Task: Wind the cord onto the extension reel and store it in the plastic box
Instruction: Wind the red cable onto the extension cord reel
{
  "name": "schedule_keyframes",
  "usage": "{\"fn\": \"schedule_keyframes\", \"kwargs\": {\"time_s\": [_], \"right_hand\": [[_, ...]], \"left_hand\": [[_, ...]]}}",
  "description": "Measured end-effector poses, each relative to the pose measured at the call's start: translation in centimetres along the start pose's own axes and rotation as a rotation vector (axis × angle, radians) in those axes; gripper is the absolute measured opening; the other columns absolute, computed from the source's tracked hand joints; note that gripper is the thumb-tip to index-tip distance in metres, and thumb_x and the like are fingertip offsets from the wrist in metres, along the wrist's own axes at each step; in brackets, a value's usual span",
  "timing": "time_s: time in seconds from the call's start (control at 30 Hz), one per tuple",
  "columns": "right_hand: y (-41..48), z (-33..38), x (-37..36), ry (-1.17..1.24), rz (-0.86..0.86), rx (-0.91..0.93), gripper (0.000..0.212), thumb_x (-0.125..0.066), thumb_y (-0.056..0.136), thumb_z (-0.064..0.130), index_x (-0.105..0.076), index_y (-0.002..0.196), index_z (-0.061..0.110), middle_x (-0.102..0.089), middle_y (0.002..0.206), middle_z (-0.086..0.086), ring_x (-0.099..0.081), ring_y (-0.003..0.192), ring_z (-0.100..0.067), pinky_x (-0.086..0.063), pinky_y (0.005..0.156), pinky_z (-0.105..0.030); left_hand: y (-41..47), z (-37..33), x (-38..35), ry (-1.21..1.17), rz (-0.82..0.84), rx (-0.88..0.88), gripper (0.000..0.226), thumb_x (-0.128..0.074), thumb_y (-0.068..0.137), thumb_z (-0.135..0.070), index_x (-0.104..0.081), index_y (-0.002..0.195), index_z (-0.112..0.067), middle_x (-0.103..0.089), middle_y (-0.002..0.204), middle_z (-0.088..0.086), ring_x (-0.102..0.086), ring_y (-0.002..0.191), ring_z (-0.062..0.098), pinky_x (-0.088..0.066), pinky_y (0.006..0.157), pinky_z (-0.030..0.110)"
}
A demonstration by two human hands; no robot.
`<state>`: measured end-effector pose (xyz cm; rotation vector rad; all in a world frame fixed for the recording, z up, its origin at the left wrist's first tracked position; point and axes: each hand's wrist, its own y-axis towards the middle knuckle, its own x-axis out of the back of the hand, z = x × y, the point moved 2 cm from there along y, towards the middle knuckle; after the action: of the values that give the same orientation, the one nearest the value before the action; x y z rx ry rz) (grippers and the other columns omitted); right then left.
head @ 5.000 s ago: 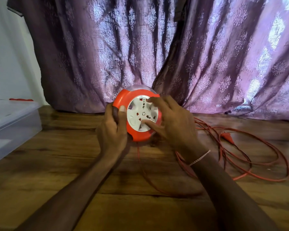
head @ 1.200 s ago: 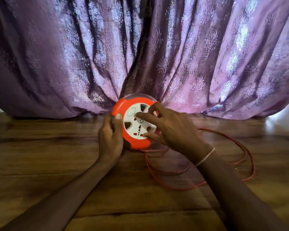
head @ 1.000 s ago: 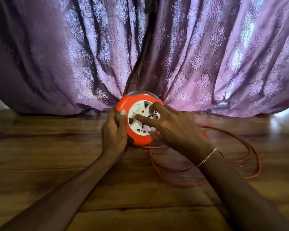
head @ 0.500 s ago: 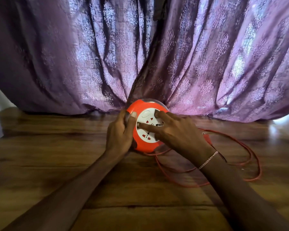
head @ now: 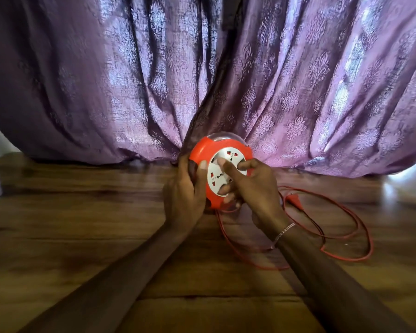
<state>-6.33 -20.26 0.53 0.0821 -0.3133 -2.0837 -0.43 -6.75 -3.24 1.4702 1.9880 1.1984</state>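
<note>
In the middle of the wooden surface (head: 82, 236), right in front of the purple curtain (head: 298, 92), stands the red reel (head: 202, 150), up on its edge. Its white round face (head: 216, 174) with the plug holes looks toward the person. The left hand (head: 183, 195) is at the reel's 9 o'clock side, and its grip is wrapped around the red rim, thumb on the front. The right hand (head: 252, 186) comes in from 4 o'clock. Its fingers (head: 228, 168) are spread out and press flat on the white face, so its grip is open and holds nothing closed inside. A thin bracelet (head: 283, 231) sits on the right wrist. The red cord (head: 346, 236) comes out from the bottom of the reel and lies in loose loops on the surface, off toward 4 o'clock from the reel. The red plug (head: 292, 197) at the cord's end lies at 3 o'clock from the reel, just beside the right hand. The plastic box cannot be seen.
</note>
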Motion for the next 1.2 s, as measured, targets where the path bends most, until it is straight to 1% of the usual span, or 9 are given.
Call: {"fn": "schedule_keyframes", "kwargs": {"time_s": [0.13, 0.2, 0.33, 0.53, 0.63, 0.73, 0.87, 1.03, 1.2], "right_hand": [[0.6, 0.0, 1.3, -0.526, -0.071, 0.425, 0.044, -0.079, 0.082, 0.054, -0.063, 0.106, 0.021, -0.074, 0.069, 0.004, -0.070, 0.058, -0.018, -0.053, 0.055, -0.034], [0.6, 0.2, 2.0, -0.923, -0.086, 0.815, 0.049, -0.075, 0.082, 0.057, -0.064, 0.122, 0.031, -0.070, 0.096, 0.008, -0.070, 0.075, -0.018, -0.052, 0.057, -0.033], [0.0, 0.7, 1.9, -1.277, 0.007, 1.141, 0.050, -0.055, 0.095, 0.050, -0.053, 0.145, 0.042, -0.064, 0.118, -0.001, -0.068, 0.085, -0.024, -0.040, 0.047, -0.029], [-0.3, 0.5, 1.7, -1.339, -0.113, 1.138, 0.065, -0.068, 0.081, 0.062, -0.055, 0.141, 0.043, -0.071, 0.078, 0.000, -0.069, 0.065, -0.028, -0.032, 0.047, -0.028], [0.1, 0.4, 1.4, -1.192, -0.229, 0.981, 0.066, -0.070, 0.073, 0.071, -0.059, 0.129, 0.039, -0.070, 0.064, -0.005, -0.068, 0.057, -0.034, -0.046, 0.047, -0.032], [-0.1, 0.4, 0.8, -0.670, -0.209, 0.511, 0.061, -0.069, 0.072, 0.075, -0.056, 0.109, 0.028, -0.072, 0.068, -0.002, -0.070, 0.066, -0.028, -0.054, 0.060, -0.036], [-0.1, 0.3, 0.0, 0.074, 0.021, 0.011, 0.056, -0.083, 0.082, 0.048, -0.056, 0.112, 0.009, -0.075, 0.066, -0.014, -0.064, 0.044, -0.025, -0.043, 0.042, -0.026], [0.3, 0.7, 1.9, -0.899, -0.128, 0.842, 0.052, -0.073, 0.083, 0.061, -0.059, 0.125, 0.033, -0.071, 0.105, 0.010, -0.071, 0.075, -0.018, -0.053, 0.058, -0.034], [0.0, 0.7, 1.8, -1.302, -0.020, 1.125, 0.059, -0.054, 0.093, 0.056, -0.044, 0.150, 0.045, -0.066, 0.118, 0.000, -0.072, 0.077, -0.025, -0.042, 0.044, -0.030]], "left_hand": [[0.4, 0.9, 0.2, -0.040, -0.030, 0.056, 0.047, -0.033, 0.098, -0.057, -0.053, 0.099, -0.015, -0.057, 0.069, 0.002, -0.063, 0.070, 0.036, -0.044, 0.059, 0.041], [0.7, 1.0, 0.5, -0.042, -0.055, 0.069, 0.041, -0.035, 0.099, -0.055, -0.047, 0.090, -0.017, -0.047, 0.065, -0.005, -0.059, 0.067, 0.034, -0.041, 0.058, 0.041], [1.1, 1.2, 0.8, -0.054, -0.051, 0.071, 0.038, -0.036, 0.100, -0.054, -0.047, 0.092, -0.019, -0.045, 0.063, -0.010, -0.057, 0.065, 0.028, -0.039, 0.057, 0.038], [0.9, 0.6, 0.8, -0.042, 0.010, -0.031, 0.043, -0.037, 0.099, -0.054, -0.055, 0.101, -0.015, -0.047, 0.064, -0.010, -0.057, 0.066, 0.021, -0.038, 0.058, 0.036], [0.8, 0.2, 0.6, -0.008, 0.006, -0.068, 0.047, -0.035, 0.100, -0.055, -0.056, 0.106, -0.014, -0.052, 0.068, -0.007, -0.063, 0.066, 0.030, -0.041, 0.057, 0.036], [0.5, -0.4, 0.7, 0.005, 0.002, -0.093, 0.047, -0.036, 0.100, -0.055, -0.056, 0.113, -0.014, -0.063, 0.070, 0.002, -0.066, 0.068, 0.034, -0.043, 0.057, 0.037], [0.5, -0.4, 0.7, 0.032, -0.024, -0.059, 0.048, -0.036, 0.099, -0.054, -0.057, 0.119, -0.015, -0.070, 0.078, 0.008, -0.067, 0.073, 0.038, -0.047, 0.059, 0.040], [1.0, 0.1, 1.1, 0.004, -0.084, 0.020, 0.044, -0.035, 0.100, -0.052, -0.054, 0.101, -0.013, -0.053, 0.070, -0.002, -0.061, 0.071, 0.036, -0.042, 0.059, 0.041], [1.2, 0.2, 1.2, -0.017, -0.081, 0.022, 0.042, -0.036, 0.100, -0.051, -0.053, 0.099, -0.013, -0.050, 0.069, -0.006, -0.060, 0.069, 0.031, -0.040, 0.059, 0.039]]}}
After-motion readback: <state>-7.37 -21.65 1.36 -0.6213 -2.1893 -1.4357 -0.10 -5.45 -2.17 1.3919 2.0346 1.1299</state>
